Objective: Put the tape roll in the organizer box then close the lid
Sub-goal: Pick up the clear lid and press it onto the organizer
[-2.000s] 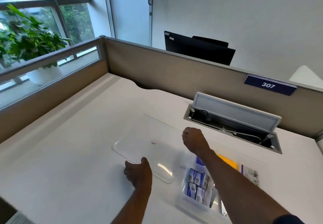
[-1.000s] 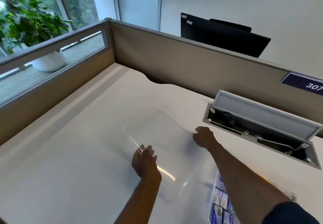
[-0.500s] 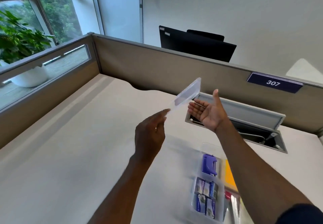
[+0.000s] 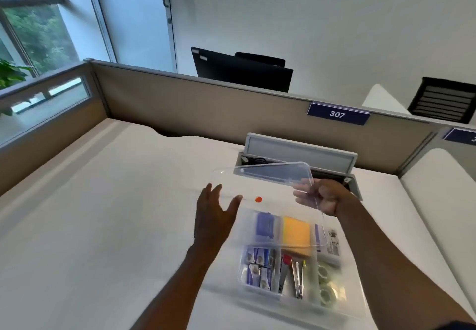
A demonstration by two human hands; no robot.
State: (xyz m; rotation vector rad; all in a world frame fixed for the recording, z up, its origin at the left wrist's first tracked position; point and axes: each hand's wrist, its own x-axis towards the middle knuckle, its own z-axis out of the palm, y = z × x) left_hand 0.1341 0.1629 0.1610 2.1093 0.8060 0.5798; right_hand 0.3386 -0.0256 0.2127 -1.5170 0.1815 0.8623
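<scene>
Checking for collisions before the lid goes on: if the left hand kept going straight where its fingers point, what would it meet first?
Probably the clear plastic lid held up by the right hand: the left hand has open fingers aimed at its near-left edge. Depth is unclear.

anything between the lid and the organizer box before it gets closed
Nothing visible. The clear lid is held tilted above the open organizer box by the right hand; the left hand is open at its left edge.
</scene>
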